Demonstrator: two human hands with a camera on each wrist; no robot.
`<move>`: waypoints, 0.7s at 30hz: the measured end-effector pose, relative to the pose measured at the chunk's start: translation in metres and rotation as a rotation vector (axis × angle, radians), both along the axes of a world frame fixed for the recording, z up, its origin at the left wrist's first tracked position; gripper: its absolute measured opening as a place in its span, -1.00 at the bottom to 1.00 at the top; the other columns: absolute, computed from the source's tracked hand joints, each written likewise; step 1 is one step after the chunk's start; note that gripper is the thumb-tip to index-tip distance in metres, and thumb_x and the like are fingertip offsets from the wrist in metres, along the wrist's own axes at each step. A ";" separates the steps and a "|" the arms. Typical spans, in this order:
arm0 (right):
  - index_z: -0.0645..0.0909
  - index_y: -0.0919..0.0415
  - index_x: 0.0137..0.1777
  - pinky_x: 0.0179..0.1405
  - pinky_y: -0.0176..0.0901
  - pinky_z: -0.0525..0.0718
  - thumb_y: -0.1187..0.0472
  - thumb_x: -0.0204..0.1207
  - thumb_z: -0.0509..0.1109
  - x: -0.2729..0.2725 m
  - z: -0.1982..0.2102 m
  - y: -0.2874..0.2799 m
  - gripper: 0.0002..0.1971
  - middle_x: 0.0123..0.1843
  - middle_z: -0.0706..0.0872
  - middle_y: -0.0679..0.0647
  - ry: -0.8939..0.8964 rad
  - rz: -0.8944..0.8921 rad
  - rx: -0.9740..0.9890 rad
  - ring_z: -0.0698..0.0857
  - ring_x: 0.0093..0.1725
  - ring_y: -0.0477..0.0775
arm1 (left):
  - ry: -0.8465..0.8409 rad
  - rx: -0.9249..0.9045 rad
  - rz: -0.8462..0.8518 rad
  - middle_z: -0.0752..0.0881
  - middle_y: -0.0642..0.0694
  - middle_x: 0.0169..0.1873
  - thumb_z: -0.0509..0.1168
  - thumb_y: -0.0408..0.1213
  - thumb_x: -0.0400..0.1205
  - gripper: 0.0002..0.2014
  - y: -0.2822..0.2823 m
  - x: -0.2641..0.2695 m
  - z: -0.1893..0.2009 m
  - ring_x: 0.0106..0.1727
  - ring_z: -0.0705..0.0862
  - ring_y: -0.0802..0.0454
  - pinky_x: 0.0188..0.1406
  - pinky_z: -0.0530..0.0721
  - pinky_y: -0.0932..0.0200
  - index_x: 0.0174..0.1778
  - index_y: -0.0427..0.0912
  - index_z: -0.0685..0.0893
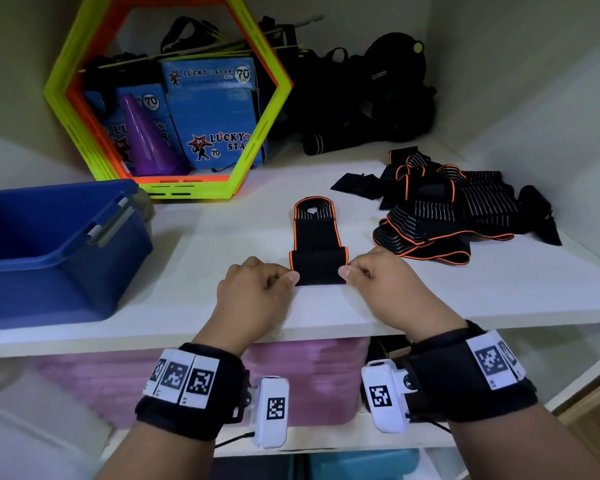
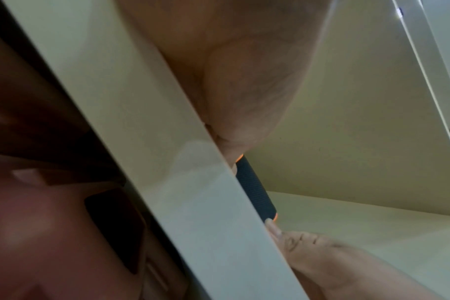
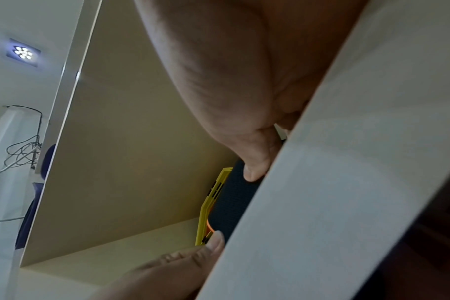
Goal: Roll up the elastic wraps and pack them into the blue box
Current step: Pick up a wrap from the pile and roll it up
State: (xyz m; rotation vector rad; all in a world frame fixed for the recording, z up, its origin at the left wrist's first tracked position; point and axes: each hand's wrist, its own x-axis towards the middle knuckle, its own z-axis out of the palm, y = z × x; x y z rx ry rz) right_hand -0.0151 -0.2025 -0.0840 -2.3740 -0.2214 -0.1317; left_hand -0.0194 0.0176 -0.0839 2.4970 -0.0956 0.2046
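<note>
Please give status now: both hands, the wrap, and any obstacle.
Left hand and right hand pinch the rolled near end of the wrap. Blue box open, at left. More wraps unrolled. No obstacle between.

Both hands, left [image 1: 257, 289] and right [image 1: 385, 285], pinch with curled fingers.

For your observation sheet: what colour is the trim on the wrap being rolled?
Orange, edging the black wrap; clearest in the head view.

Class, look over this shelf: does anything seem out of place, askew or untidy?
Yes. A tangled heap of wraps sprawls at the shelf's right, crumpled and overlapping, unlike the wrap lying straight between both hands.
</note>
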 end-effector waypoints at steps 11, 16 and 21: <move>0.24 0.18 -0.63 -0.42 -0.11 0.32 0.09 0.63 0.42 0.004 0.015 -0.002 -0.37 -0.54 0.35 0.15 0.101 -0.058 0.054 0.46 -0.53 0.17 | 0.092 0.027 0.095 0.64 0.10 -0.35 0.17 0.24 0.70 -0.51 -0.012 0.009 0.003 0.12 0.58 -0.21 0.12 0.42 -0.05 -0.38 0.00 0.68; 0.62 0.22 0.04 -0.08 -0.05 0.64 0.15 0.58 0.47 0.005 0.014 0.003 -0.83 -0.25 0.79 0.12 -0.008 -0.120 0.058 0.74 -0.11 0.12 | 0.080 -0.081 0.146 0.70 0.08 -0.35 0.30 0.23 0.63 -0.55 -0.017 0.008 0.006 -0.01 0.66 -0.12 0.11 0.43 -0.05 -0.39 -0.05 0.67; 0.54 -0.16 0.32 0.10 -0.02 0.63 0.15 0.63 0.39 0.006 0.009 0.005 -0.69 0.01 0.71 0.04 -0.049 -0.065 0.021 0.67 0.05 0.02 | -0.080 -0.102 0.157 0.59 0.09 -0.04 0.42 0.11 0.56 -0.54 -0.021 0.003 0.004 0.08 0.55 0.00 0.11 0.45 -0.07 0.34 0.41 0.44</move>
